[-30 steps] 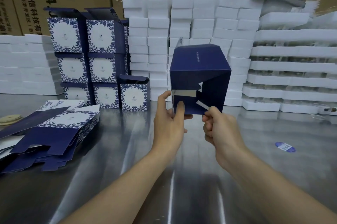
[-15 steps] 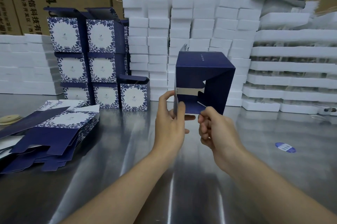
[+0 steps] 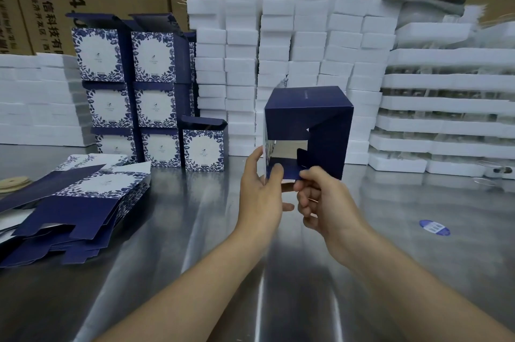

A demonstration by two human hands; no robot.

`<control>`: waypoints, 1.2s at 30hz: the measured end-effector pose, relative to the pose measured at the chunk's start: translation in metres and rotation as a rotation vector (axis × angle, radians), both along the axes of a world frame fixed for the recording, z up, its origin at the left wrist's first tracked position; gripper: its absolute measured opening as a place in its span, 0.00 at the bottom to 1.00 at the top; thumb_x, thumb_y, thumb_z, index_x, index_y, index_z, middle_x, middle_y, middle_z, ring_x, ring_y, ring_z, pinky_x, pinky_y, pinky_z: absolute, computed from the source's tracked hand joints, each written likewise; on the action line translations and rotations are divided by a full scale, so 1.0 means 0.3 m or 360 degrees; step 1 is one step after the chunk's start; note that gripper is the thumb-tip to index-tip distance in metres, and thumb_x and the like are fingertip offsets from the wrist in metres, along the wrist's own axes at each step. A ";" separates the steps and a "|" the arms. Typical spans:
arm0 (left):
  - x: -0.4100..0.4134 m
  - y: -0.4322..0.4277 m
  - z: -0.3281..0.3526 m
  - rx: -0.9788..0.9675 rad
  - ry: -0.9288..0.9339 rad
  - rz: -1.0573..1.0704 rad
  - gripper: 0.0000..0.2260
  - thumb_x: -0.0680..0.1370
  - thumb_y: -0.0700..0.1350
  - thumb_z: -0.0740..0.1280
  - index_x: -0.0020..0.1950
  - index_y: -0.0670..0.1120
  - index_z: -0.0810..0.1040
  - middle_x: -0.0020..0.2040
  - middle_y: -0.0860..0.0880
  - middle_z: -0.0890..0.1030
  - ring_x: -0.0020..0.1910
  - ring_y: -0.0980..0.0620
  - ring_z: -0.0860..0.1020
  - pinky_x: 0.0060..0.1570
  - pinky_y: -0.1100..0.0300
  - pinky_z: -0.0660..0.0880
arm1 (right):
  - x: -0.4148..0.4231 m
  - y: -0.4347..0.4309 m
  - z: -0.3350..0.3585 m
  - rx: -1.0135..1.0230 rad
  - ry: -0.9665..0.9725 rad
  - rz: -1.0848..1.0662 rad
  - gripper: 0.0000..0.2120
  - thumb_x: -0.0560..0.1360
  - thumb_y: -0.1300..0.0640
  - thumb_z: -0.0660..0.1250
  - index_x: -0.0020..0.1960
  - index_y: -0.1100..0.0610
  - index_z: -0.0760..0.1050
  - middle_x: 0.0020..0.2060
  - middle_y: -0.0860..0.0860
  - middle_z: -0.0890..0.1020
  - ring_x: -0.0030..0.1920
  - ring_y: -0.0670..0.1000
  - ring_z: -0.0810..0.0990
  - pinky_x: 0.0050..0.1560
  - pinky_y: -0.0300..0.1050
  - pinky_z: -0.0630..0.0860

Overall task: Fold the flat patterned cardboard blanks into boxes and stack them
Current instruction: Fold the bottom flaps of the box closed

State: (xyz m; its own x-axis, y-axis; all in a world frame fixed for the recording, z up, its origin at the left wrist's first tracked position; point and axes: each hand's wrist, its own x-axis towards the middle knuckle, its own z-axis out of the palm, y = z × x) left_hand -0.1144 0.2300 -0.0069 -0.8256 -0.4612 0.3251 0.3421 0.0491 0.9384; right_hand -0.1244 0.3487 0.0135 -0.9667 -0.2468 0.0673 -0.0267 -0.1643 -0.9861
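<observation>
Box (image 3: pixel 331 132): dark blue, half folded, held above the counter (image 3: pixel 195 258), open end facing the camera, flaps partly tucked.
Left hand (image 3: pixel 260 196): grips the box's lower left corner, thumb on the near flap, fingers behind the side wall.
Right hand (image 3: pixel 323 199): fingers curled, pinching the box's lower flap edge.
Flat blanks (image 3: pixel 83 202): piled on the counter, well left of the box.
Finished boxes (image 3: pixel 145 96): stacked three high, left of and behind the box.
Foam blocks (image 3: pixel 292 49): white, stacked directly behind the box.
Sticker (image 3: pixel 434 227): blue, lying right of the box.
</observation>
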 end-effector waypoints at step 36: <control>-0.003 0.052 -0.025 0.0011 -0.0237 -0.0470 0.30 0.84 0.70 0.50 0.57 0.55 0.86 0.46 0.52 0.89 0.50 0.56 0.87 0.51 0.58 0.84 | -0.015 0.003 -0.002 0.0130 0.0222 -0.0213 0.19 0.74 0.58 0.67 0.25 0.55 0.70 0.25 0.52 0.67 0.26 0.48 0.64 0.37 0.49 0.78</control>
